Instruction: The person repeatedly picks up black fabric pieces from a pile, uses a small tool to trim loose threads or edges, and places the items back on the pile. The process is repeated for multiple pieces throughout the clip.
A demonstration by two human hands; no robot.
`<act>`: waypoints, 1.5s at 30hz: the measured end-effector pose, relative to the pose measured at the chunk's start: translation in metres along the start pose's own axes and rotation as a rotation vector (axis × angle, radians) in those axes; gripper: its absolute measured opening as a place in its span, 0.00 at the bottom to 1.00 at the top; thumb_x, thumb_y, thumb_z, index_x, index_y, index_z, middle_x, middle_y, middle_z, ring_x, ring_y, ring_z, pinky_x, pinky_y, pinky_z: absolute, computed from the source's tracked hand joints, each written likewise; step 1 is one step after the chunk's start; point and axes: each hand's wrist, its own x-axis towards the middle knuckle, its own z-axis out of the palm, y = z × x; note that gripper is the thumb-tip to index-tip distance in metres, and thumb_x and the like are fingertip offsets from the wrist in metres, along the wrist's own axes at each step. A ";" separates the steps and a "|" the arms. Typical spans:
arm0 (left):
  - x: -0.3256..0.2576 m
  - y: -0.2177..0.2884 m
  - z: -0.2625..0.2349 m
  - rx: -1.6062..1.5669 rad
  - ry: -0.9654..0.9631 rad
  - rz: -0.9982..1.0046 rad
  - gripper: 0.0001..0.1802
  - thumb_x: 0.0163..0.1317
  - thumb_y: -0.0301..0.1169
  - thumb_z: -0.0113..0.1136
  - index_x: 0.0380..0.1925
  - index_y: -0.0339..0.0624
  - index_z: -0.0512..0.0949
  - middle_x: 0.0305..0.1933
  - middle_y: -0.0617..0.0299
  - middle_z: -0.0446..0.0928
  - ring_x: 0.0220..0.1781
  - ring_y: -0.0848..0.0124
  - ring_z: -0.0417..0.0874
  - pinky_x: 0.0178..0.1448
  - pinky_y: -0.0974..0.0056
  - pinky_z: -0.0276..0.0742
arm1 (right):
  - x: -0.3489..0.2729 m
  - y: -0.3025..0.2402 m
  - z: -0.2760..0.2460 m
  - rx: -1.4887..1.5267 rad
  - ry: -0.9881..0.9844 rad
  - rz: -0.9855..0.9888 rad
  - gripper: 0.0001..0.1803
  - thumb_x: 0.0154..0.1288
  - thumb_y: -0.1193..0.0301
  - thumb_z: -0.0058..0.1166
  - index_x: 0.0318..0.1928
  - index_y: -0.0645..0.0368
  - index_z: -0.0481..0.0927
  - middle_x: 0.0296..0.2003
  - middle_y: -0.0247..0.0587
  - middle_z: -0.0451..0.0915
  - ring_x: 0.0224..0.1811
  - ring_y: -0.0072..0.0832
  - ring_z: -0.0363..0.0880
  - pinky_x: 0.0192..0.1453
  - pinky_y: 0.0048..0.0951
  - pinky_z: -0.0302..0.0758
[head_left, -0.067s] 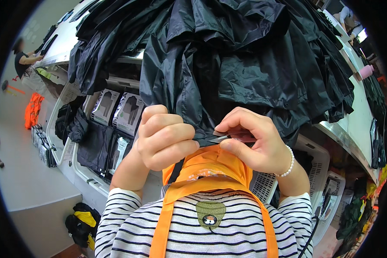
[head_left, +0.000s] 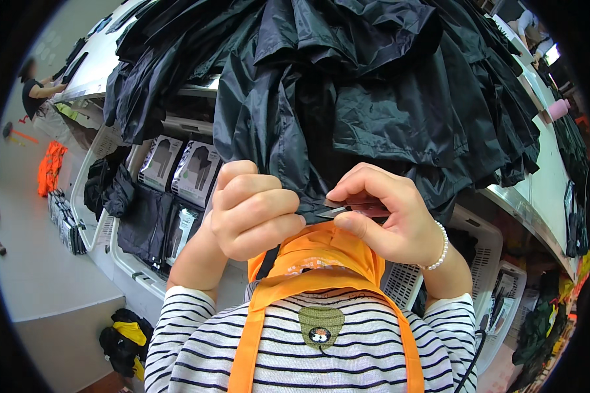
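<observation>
A black shiny garment [head_left: 393, 124] hangs over the table edge in front of me, part of a large heap of dark fabric. My left hand [head_left: 255, 209] is closed in a fist on the garment's lower edge, knuckles toward me. Between the thumb and fingers of my right hand [head_left: 387, 209] is a pair of thread snips [head_left: 333, 212]. Their pointed metal blades face left, at the fabric edge close to my left fingertips. The blades look slightly apart. Most of the handle is hidden in my right palm.
White plastic baskets [head_left: 134, 272] with packaged and folded dark clothing stand under the table at left; another white basket [head_left: 488, 245] is at right. A pink bottle [head_left: 557, 109] sits on the right tabletop [head_left: 544, 177]. Another person [head_left: 36, 92] stands at far left. Orange clothing [head_left: 51, 169] lies nearby.
</observation>
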 end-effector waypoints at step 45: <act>0.021 -0.013 0.158 -0.643 -0.248 -0.394 0.41 0.39 0.41 0.73 0.56 0.37 0.70 0.59 0.45 0.70 0.62 0.47 0.69 0.66 0.50 0.65 | 0.203 0.012 0.010 -1.003 -0.201 -0.119 0.10 0.66 0.74 0.43 0.43 0.62 0.76 0.38 0.52 0.76 0.42 0.51 0.77 0.46 0.45 0.74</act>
